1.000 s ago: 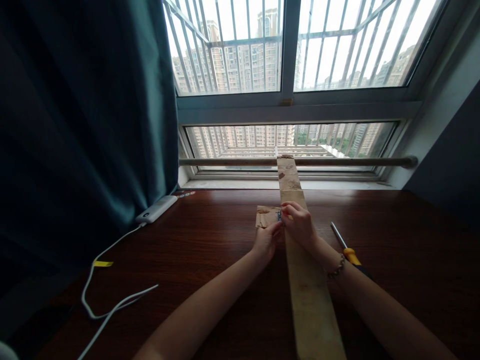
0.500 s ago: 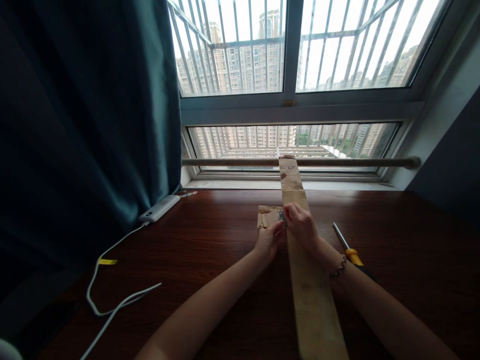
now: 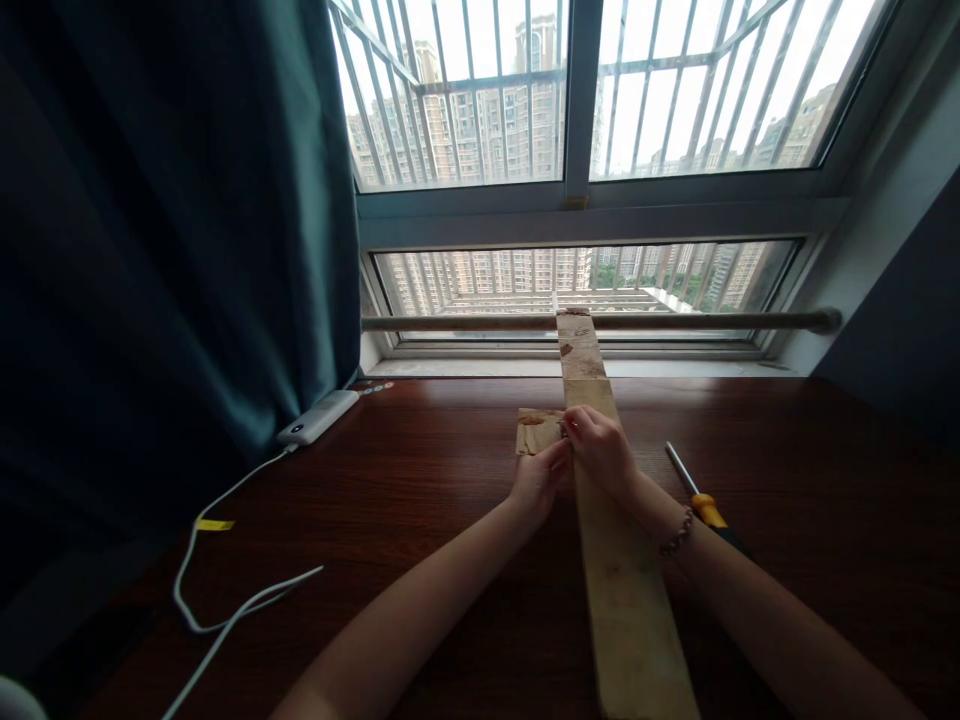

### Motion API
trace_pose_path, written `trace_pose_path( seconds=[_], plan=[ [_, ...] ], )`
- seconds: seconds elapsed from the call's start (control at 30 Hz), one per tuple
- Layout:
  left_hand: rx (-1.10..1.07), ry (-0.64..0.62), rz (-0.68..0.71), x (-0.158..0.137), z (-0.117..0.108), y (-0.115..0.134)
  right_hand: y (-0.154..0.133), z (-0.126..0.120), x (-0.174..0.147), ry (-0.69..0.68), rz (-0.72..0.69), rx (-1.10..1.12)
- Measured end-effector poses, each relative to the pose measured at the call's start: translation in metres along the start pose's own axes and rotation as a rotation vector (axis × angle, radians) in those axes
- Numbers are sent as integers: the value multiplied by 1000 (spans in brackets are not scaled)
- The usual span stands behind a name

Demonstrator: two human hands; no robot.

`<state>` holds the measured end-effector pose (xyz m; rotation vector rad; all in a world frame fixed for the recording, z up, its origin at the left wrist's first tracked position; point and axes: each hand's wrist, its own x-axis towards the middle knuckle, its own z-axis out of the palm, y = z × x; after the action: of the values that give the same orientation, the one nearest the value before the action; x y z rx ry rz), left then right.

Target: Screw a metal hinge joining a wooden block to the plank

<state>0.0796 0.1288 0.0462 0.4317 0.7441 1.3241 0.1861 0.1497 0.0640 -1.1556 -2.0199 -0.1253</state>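
Head-camera view of two bare hands working over a dark reddish-brown wooden surface (image 3: 420, 500) in front of a window (image 3: 465, 100). A long board (image 3: 637, 620) runs from the bottom edge, right of centre, away towards the window; its far end, marked with brown patches, overlaps a horizontal rail (image 3: 712, 322) in the view, and whether they touch cannot be told. Left of the board, at its side, sits a short block (image 3: 531, 432) of pale wood with rough brown markings.

The hands meet where block and board come together. The right hand (image 3: 602, 452) lies over the board, its grip pinched on a tiny metal piece (image 3: 562, 429), mostly covered by the fingers. The left hand (image 3: 538, 480) is at the near side of the block, thumb reaching towards the metal piece; its other fingers are hidden, so whether its grip is clenched cannot be told. A beaded bracelet (image 3: 679, 532) circles the right wrist.

To the right, a screwdriver (image 3: 705, 508) with a yellow and black handle points its shaft away, partly behind the right forearm. At left, beside a blue-green curtain (image 3: 300, 200), lies a white device (image 3: 319, 417) with a white cable (image 3: 178, 590) looping towards the viewer, a yellow tag (image 3: 215, 525) on it.
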Motion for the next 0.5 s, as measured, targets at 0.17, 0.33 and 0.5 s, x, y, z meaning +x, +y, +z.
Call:
trace_pose_path(
  seconds=[0.17, 0.33, 0.5],
  plan=[
    [2, -7, 31, 2, -1, -1, -3, -7, 5, 68, 14, 105],
    [13, 20, 47, 10, -7, -6, -5, -56, 21, 207, 145, 259],
    [20, 12, 21, 11, -8, -7, 24, -102, 3, -160, 305, 210]
  ],
)
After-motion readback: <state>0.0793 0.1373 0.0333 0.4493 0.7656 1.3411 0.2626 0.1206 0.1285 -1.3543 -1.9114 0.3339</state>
